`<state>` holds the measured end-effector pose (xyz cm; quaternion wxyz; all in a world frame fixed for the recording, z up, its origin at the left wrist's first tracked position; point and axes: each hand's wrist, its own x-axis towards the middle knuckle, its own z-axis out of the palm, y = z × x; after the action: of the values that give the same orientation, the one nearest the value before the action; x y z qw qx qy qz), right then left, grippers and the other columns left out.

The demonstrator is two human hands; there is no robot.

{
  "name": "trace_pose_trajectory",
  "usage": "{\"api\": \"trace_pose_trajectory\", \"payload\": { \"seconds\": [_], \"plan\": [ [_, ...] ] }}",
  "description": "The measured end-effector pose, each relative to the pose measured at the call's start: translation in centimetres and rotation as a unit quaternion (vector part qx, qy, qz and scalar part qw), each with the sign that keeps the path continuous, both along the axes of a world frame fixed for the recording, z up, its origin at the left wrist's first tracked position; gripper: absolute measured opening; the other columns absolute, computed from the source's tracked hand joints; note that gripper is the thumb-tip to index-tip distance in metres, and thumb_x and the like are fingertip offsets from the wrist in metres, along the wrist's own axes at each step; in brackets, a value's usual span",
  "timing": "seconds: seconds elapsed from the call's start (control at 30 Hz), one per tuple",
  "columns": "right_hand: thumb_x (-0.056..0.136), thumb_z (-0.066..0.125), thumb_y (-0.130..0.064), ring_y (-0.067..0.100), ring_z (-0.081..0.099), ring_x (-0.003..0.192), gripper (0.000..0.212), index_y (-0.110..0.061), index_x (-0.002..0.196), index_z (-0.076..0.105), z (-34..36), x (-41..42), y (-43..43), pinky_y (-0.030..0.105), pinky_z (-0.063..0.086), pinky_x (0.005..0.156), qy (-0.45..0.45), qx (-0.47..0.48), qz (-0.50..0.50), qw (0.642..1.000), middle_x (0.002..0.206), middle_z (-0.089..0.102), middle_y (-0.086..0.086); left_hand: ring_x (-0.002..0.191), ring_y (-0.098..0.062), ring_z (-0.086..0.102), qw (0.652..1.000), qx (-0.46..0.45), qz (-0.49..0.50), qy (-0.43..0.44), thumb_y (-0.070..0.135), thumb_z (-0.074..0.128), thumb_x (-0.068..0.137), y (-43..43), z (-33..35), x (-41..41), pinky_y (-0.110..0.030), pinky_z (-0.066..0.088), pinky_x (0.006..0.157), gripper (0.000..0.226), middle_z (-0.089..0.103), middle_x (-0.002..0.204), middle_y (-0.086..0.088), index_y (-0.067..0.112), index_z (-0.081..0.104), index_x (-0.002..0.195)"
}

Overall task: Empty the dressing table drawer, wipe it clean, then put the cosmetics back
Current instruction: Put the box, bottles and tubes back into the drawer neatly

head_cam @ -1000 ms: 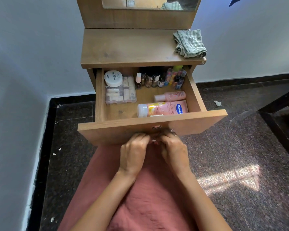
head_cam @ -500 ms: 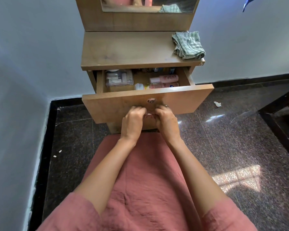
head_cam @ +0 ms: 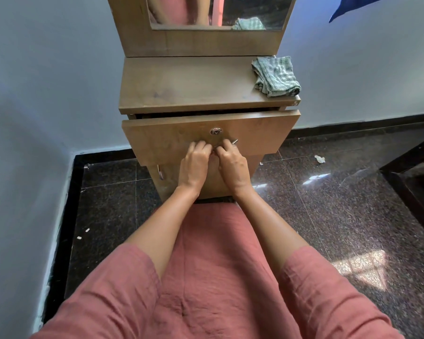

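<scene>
Drawer sits almost shut under the desk top, a thin gap left, while left hand and right hand curl their fingers round its handle, probably to slide it.

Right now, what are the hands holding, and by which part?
The left hand and right hand grip the drawer by its metal handle, just below the lock; only the handle's right end shows.

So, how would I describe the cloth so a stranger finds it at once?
Find the brown wooden dressing table with the wood-framed mirror. At the right end of its top lies a crumpled green checked cloth, the only soft thing among hard wood.
</scene>
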<state>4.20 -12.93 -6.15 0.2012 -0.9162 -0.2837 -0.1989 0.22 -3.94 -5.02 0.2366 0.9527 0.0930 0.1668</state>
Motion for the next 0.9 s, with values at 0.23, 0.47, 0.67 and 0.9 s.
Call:
{"api": "trace_pose_trajectory", "payload": {
  "seconds": [0.23, 0.47, 0.67, 0.9],
  "plan": [
    [0.058, 0.072, 0.004, 0.027, 0.064, 0.06, 0.018, -0.007, 0.06, 0.058, 0.2, 1.5, 1.0, 0.022, 0.039, 0.028, 0.016, -0.012, -0.001, 1.0, 0.073, 0.063, 0.011, 0.112, -0.032, 0.045, 0.999, 0.029, -0.004, 0.04, 0.004, 0.039, 0.093, 0.7, 0.5, 1.6, -0.044, 0.044, 0.07, 0.021, 0.056, 0.112, -0.015, -0.002, 0.058, 0.1],
    [0.092, 0.042, -0.006, 0.034, 0.052, 0.108, 0.021, 0.003, 0.099, 0.06, 0.8, 2.4, 1.4, 0.045, 0.049, 0.069, 0.119, -0.038, -0.015, 0.992, 0.116, 0.053, 0.019, 0.113, -0.032, 0.044, 0.999, 0.015, -0.013, 0.042, 0.001, 0.038, 0.092, 1.4, 0.6, 2.9, -0.043, 0.045, 0.078, 0.024, 0.055, 0.115, -0.015, -0.001, 0.058, 0.103],
    [0.093, 0.04, -0.007, 0.033, 0.046, 0.114, 0.023, 0.0, 0.103, 0.06, 0.9, 2.9, 1.8, 0.046, 0.045, 0.077, 0.161, 0.009, -0.021, 0.987, 0.12, 0.05, 0.017, 0.109, -0.033, 0.046, 0.999, -0.018, -0.018, 0.027, -0.001, 0.039, 0.091, 1.9, 0.8, 3.7, -0.042, 0.041, 0.082, 0.023, 0.057, 0.11, -0.02, -0.004, 0.061, 0.099],
    [0.093, 0.041, -0.009, 0.031, 0.044, 0.117, 0.023, -0.001, 0.105, 0.059, 0.6, 3.1, 1.8, 0.044, 0.045, 0.075, 0.165, 0.015, -0.021, 0.986, 0.119, 0.05, 0.017, 0.107, -0.035, 0.046, 0.999, -0.034, -0.014, 0.017, -0.008, 0.037, 0.088, 1.7, 0.7, 3.6, -0.041, 0.041, 0.086, 0.026, 0.057, 0.11, -0.022, -0.006, 0.061, 0.099]
  ]
}}
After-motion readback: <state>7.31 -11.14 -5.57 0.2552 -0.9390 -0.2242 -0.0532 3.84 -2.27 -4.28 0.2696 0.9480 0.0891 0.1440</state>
